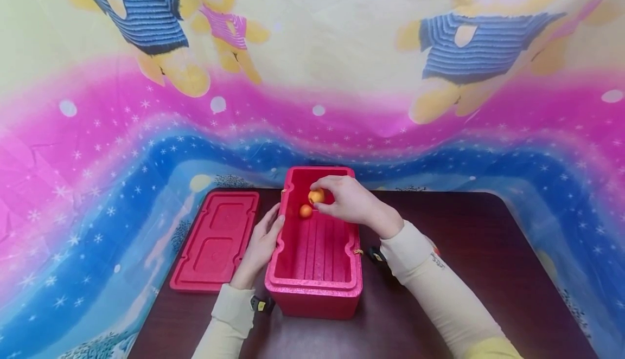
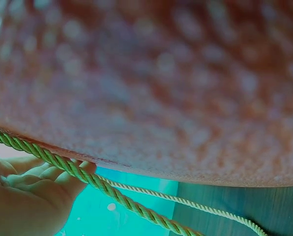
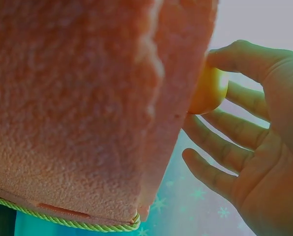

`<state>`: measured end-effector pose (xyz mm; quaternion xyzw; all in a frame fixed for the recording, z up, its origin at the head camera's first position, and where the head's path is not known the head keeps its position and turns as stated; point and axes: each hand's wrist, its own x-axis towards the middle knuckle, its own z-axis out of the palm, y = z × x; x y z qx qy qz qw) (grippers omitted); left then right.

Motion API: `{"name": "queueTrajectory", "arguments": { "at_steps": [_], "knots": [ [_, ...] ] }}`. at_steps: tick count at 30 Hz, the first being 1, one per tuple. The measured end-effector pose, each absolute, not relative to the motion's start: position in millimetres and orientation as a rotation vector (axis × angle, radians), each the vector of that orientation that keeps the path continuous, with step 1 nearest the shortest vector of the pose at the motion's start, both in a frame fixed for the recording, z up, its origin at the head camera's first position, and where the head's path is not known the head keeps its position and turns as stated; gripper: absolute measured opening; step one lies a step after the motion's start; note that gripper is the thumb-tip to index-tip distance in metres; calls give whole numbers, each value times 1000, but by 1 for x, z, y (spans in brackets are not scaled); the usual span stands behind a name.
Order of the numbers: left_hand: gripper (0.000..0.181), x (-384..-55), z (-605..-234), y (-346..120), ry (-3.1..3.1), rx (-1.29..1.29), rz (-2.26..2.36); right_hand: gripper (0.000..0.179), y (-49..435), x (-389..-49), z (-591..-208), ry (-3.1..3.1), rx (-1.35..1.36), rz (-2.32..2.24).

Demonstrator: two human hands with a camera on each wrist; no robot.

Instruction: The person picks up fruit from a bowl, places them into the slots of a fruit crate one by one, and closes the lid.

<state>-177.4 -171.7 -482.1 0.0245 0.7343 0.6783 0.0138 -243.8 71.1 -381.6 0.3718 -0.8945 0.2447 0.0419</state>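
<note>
A red foam box (image 1: 312,289) stands without its lid in the middle of the table. My right hand (image 1: 349,199) reaches over its right side and pinches a yellow-orange orange (image 1: 316,196) between thumb and fingers, above the far part of the inside. In the right wrist view this orange (image 3: 213,91) shows partly behind the box's edge. A second, smaller and deeper-coloured orange (image 1: 305,211) lies inside, near the left wall. My left hand (image 1: 262,242) rests against the outside of the left wall, thumb near the rim. Beside its fingers in the left wrist view runs a twisted rope (image 2: 82,174).
The red lid (image 1: 215,248) lies flat on the dark table (image 1: 439,294), left of the box. A rope handle (image 1: 358,251) comes out at the box's right rim. Behind the table hangs a printed cloth (image 1: 317,77) with bears.
</note>
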Motion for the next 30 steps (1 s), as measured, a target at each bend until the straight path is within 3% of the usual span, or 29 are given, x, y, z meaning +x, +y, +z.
{"name": "queueTrajectory", "arguments": {
  "at_steps": [30],
  "knots": [
    [61,-176,-483,-172,2278,68,2116,49,59,-245,-377,-2873,1223,546]
  ]
}}
